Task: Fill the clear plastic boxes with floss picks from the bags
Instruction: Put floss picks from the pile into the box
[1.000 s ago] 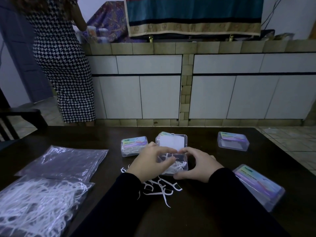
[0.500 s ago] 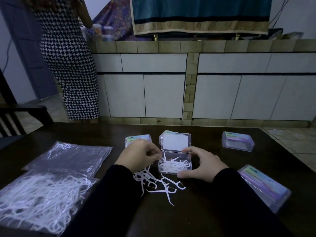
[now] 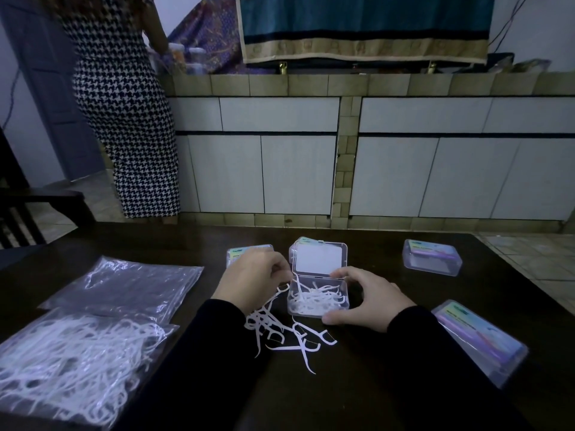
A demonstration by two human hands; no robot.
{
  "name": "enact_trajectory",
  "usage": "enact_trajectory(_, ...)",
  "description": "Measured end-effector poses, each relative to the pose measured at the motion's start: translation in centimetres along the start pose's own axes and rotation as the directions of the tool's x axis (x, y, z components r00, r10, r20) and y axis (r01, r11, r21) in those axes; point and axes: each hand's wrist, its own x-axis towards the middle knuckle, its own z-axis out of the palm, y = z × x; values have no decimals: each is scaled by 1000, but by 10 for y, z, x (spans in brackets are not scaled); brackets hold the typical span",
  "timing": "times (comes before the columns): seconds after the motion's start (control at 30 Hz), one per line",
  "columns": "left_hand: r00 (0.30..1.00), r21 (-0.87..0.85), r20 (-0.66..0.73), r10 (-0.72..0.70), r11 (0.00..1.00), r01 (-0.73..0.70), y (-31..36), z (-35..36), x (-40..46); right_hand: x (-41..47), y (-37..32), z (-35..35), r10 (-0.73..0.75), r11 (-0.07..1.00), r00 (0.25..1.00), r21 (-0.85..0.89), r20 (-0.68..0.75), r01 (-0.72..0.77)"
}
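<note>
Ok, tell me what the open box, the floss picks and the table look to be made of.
Open box: clear, glossy, rigid plastic; the picks show through its walls.
Floss picks: white, matte, probably moulded plastic; thin stiff handles with forked heads.
Table: dark brown with a soft sheen, likely varnished wood, though the dim light hides any grain.

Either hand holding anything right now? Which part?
Right hand grips the open clear box at its right end wall, thumb at the near corner. Left hand is curled beside the box; whether it pinches a floss pick cannot be told.

Left hand (image 3: 253, 279) drawn back from open box (image 3: 317, 298), seemingly pinching picks (image 3: 281, 290)
</note>
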Motion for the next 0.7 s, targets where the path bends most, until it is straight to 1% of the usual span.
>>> enact_trajectory(0.1, 999, 39, -31, -42, 998, 44, -3, -4, 2, -1, -1, 0, 7, 1000, 1000, -5, 3, -7)
enact_trajectory(0.2, 997, 31, -70, -45, 998, 47, 4, -1, 0, 0, 0, 0, 8, 1000, 1000, -11, -2, -8)
enact_trajectory(0.27, 998, 14, -69, -7, 1000, 8, 12, 2, -3, 1, 1, 0, 2, 1000, 1000, -10, 3, -2)
enact_trajectory(0.37, 997, 43, 21, 73, 996, -74, 23, 8, -8, 1, 2, 0, -4, 1000, 1000, -5, 1, 4)
enact_trajectory(0.43, 995, 75, 43, 91, 993, -94, 25, 11, -8, 1, 2, 0, -5, 1000, 1000, -2, 0, 5)
enact_trajectory(0.5, 996, 61, -6, 85, 995, -84, 24, 14, -7, 2, 2, 1, -8, 1000, 1000, 3, -1, 8)
enact_trajectory(0.57, 995, -10, -74, 67, 998, -68, 26, 17, -6, 1, 3, 1, -11, 1000, 1000, 4, -5, 11)
enact_trajectory(0.63, 994, -59, -75, 85, 994, -89, 30, 23, -6, 1, 3, 1, -23, 1000, 1000, 10, -6, 23)
enact_trajectory(0.7, 990, -19, -52, 132, 991, -133, 33, 30, -7, 1, 3, 1, -33, 999, 999, 16, -4, 33)
